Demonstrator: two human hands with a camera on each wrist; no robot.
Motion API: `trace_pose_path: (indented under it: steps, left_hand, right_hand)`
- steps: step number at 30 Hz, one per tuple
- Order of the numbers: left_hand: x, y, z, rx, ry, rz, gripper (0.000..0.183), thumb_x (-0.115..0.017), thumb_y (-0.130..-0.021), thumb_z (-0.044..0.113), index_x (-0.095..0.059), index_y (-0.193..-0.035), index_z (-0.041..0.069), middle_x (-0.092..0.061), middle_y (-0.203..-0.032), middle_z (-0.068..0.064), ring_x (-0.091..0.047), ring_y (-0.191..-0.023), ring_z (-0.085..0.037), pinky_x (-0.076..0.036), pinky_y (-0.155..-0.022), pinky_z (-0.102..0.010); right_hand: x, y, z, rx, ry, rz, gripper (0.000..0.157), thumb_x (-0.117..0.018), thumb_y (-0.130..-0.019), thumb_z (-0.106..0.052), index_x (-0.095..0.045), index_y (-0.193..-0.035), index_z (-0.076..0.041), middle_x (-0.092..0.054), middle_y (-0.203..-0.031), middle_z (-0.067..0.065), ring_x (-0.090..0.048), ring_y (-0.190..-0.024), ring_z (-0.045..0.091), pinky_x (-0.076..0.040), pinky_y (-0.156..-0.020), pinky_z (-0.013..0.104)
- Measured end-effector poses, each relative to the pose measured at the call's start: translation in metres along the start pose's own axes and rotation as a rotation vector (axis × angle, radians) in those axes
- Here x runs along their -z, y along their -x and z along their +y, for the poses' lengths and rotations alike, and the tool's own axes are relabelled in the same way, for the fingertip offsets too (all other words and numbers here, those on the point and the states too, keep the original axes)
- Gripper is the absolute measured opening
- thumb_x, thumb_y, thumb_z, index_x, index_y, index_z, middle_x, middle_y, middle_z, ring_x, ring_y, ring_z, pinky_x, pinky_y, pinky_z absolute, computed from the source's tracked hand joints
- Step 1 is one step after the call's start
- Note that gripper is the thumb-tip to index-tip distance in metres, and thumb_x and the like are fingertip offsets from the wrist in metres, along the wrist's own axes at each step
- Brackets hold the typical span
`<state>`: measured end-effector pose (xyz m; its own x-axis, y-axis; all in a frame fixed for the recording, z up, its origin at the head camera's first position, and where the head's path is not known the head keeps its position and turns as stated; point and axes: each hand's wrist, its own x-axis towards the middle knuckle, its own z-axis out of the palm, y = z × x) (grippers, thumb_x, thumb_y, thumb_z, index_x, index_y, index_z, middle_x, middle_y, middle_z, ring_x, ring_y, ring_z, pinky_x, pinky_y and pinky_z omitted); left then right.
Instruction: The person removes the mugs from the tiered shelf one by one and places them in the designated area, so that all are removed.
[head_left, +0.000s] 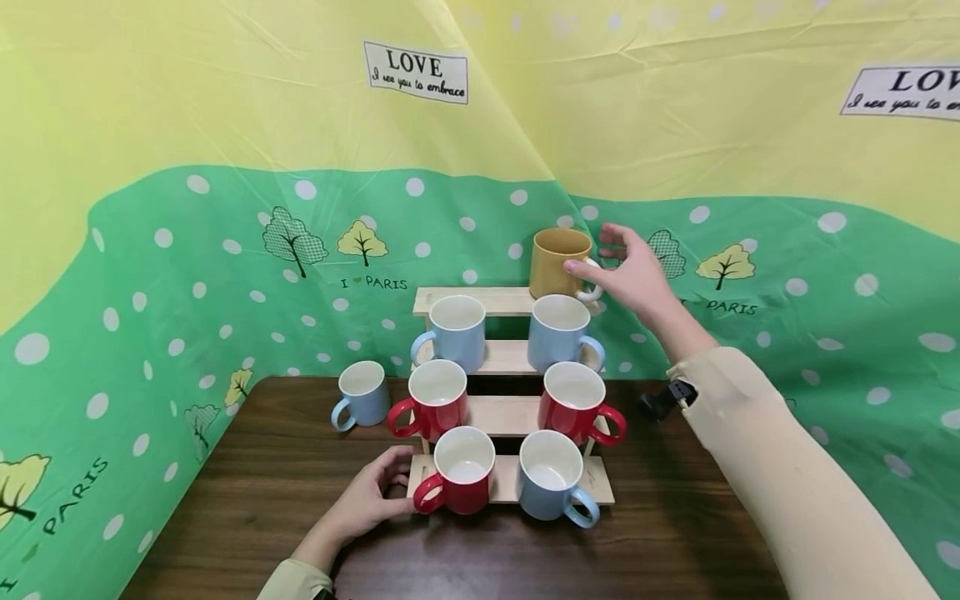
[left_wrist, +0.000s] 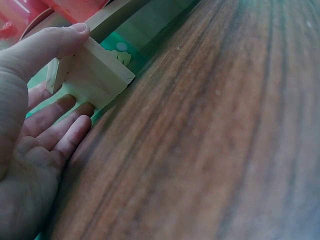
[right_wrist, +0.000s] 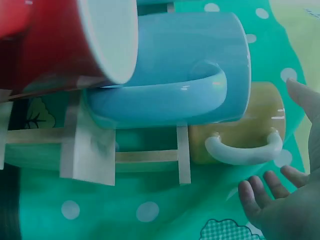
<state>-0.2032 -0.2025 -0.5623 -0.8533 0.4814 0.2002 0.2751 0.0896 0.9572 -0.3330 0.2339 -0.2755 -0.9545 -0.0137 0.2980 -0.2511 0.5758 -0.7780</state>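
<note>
A stepped wooden rack (head_left: 504, 357) stands on the table with mugs on its tiers. My left hand (head_left: 367, 500) grips the rack's lower left end, thumb on the edge and fingers around the side in the left wrist view. At the right of the top tier is a yellow mug (head_left: 551, 275) with a white handle (right_wrist: 245, 155). My right hand (head_left: 637, 279) is beside it, fingers spread; in the right wrist view they are apart from the handle. Whether the thumb touches the mug is unclear. A red mug (head_left: 472, 492) sits near my left hand.
Light blue mugs (head_left: 468, 342) occupy the second tier, red mugs (head_left: 442, 417) the third. A light blue mug (head_left: 543, 492) is at the bottom right. Another light blue mug (head_left: 367, 404) stands on the brown table (head_left: 277, 450) left of the rack. Behind hangs a printed curtain (head_left: 247, 308).
</note>
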Motion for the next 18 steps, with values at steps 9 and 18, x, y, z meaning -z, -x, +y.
trace_pose_path:
  steps: [9, 18]
  left_hand:
    - [-0.002, -0.001, 0.000, 0.028, 0.003, -0.004, 0.071, -0.087, -0.092, 0.008, -0.048, -0.150, -0.005, -0.068, -0.134, -0.026, -0.071, -0.110, -0.021, -0.056, -0.098, -0.026]
    - [0.000, -0.001, 0.001, 0.038, -0.016, 0.005, 0.071, -0.087, -0.092, 0.010, -0.048, -0.150, -0.005, -0.067, -0.135, -0.026, -0.071, -0.109, -0.023, -0.056, -0.098, -0.026]
  right_hand:
    - [-0.010, -0.013, -0.001, 0.015, 0.039, -0.036, 0.113, -0.087, -0.087, -0.063, -0.033, -0.170, -0.007, -0.044, -0.165, 0.019, -0.046, -0.147, 0.040, -0.042, -0.118, 0.062]
    - [-0.022, -0.020, -0.001, -0.001, 0.002, -0.058, 0.115, -0.092, -0.087, -0.050, -0.026, -0.171, -0.007, -0.043, -0.166, 0.020, -0.044, -0.152, 0.040, -0.039, -0.123, 0.060]
